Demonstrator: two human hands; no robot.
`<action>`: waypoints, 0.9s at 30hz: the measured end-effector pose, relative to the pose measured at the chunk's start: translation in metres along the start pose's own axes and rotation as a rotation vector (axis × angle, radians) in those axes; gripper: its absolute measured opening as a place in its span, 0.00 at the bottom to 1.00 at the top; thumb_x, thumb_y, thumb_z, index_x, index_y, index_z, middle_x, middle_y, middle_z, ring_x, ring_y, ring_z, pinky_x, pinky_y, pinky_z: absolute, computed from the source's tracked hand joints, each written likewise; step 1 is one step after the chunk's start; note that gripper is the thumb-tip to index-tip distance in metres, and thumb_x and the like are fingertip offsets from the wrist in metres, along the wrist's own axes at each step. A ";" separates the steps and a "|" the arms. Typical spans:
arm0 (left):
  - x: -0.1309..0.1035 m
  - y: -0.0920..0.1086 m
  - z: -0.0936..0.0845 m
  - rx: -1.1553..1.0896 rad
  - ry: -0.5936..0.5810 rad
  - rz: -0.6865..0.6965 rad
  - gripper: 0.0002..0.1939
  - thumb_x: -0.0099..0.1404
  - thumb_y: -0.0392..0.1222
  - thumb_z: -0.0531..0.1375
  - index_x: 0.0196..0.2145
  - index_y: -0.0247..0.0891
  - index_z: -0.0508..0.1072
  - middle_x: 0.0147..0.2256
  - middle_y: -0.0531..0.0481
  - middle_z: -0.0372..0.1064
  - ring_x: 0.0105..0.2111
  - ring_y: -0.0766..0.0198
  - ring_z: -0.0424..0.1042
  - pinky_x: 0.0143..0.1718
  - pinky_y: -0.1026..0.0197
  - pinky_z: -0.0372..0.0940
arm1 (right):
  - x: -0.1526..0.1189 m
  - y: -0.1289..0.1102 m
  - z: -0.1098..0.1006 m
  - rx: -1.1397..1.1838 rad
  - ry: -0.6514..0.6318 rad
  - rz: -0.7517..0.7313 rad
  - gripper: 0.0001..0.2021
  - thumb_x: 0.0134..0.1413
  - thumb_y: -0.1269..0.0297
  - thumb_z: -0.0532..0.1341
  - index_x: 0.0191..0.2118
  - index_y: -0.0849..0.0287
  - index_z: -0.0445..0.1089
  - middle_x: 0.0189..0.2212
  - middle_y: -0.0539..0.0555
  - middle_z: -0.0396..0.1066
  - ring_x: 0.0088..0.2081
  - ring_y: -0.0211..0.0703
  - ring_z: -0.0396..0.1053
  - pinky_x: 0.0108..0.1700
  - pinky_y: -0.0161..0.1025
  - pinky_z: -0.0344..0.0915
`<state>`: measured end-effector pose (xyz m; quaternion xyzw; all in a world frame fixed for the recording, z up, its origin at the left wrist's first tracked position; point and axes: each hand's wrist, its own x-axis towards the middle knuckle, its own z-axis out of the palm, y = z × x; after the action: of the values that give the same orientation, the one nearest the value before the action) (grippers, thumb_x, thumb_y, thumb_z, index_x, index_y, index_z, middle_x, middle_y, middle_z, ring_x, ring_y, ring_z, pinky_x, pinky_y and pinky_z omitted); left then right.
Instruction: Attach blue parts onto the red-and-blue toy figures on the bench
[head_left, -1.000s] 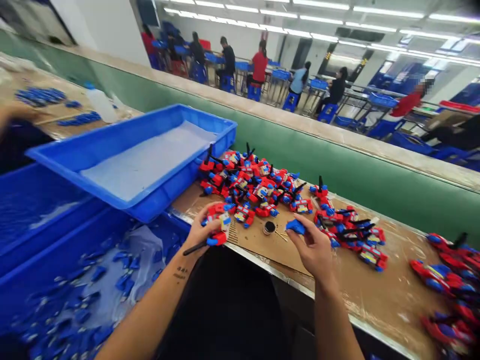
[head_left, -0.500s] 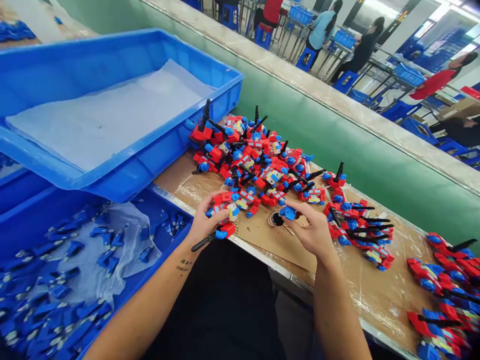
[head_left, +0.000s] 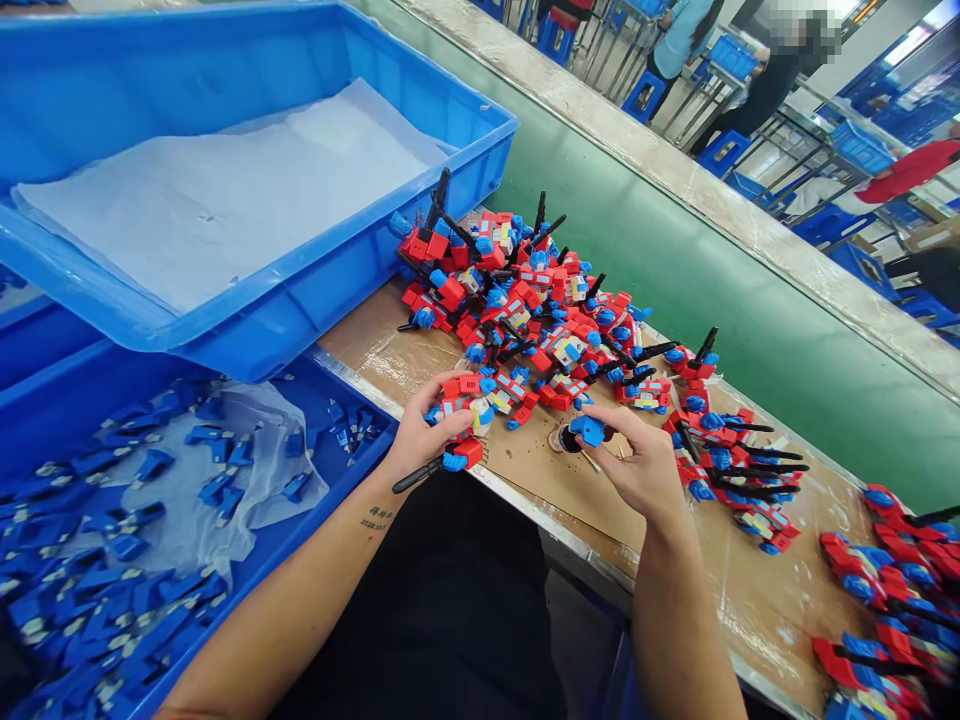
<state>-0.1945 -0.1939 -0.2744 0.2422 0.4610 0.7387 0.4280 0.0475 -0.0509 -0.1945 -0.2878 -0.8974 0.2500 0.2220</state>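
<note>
My left hand (head_left: 425, 428) is closed around a red and blue toy robot torso (head_left: 471, 450), whose black gun-like part points down and left. Between the fingers of my right hand (head_left: 643, 455) is a small blue toy part (head_left: 589, 430), held over the bench just right of the torso. A small open jar of dark liquid (head_left: 568, 439) stands right behind that part, with a thin stick beside it. Beyond both hands lies a heap of similar red and blue torsos (head_left: 540, 310); the torso in my left hand is apart from my right hand's part.
A large blue tray (head_left: 300, 270) lined with a white sheet stands at the left. Under it, a blue bin (head_left: 225, 700) holds many loose blue parts. More torsos (head_left: 870, 580) lie along the brown-covered bench (head_left: 757, 590) to the right. Behind runs a green belt (head_left: 675, 260); people sit farther off.
The whole view has shifted, so bench and hands appear slightly farther right. Both hands keep their holds, and the blue part and torso stay about equally far apart.
</note>
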 end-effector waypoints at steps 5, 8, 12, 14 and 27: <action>0.001 0.000 -0.004 0.036 -0.008 0.035 0.28 0.53 0.51 0.73 0.50 0.40 0.75 0.40 0.47 0.76 0.37 0.58 0.73 0.38 0.62 0.68 | -0.001 0.002 -0.001 0.020 -0.026 0.033 0.14 0.58 0.67 0.65 0.50 0.51 0.76 0.40 0.52 0.78 0.39 0.45 0.73 0.41 0.42 0.68; 0.001 0.000 -0.006 0.027 0.004 0.010 0.29 0.52 0.51 0.74 0.50 0.40 0.76 0.41 0.46 0.76 0.37 0.58 0.73 0.38 0.62 0.68 | -0.001 0.002 -0.001 0.116 0.052 0.133 0.15 0.55 0.64 0.69 0.49 0.51 0.77 0.38 0.51 0.78 0.37 0.45 0.74 0.40 0.43 0.69; -0.002 0.003 0.001 -0.091 0.039 -0.062 0.29 0.52 0.49 0.75 0.50 0.41 0.76 0.41 0.46 0.76 0.33 0.60 0.74 0.35 0.61 0.70 | -0.002 -0.002 0.002 0.434 0.301 0.391 0.17 0.49 0.61 0.73 0.47 0.54 0.76 0.31 0.51 0.76 0.31 0.42 0.72 0.35 0.40 0.70; -0.006 0.008 0.009 -0.174 0.012 -0.114 0.29 0.52 0.47 0.75 0.51 0.41 0.75 0.38 0.46 0.76 0.29 0.63 0.73 0.31 0.62 0.70 | -0.001 -0.005 0.003 0.585 0.374 0.467 0.17 0.48 0.60 0.73 0.45 0.55 0.76 0.28 0.49 0.73 0.28 0.39 0.69 0.31 0.37 0.67; -0.032 0.021 0.071 -0.445 -0.026 -0.344 0.30 0.49 0.39 0.76 0.49 0.44 0.73 0.34 0.52 0.73 0.29 0.66 0.70 0.29 0.64 0.69 | -0.007 -0.039 -0.002 0.726 0.406 0.376 0.18 0.55 0.54 0.64 0.50 0.52 0.70 0.33 0.57 0.71 0.37 0.49 0.72 0.31 0.42 0.68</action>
<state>-0.1333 -0.1919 -0.2225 0.0701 0.3163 0.7350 0.5957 0.0378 -0.0820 -0.1718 -0.3926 -0.6222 0.5227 0.4308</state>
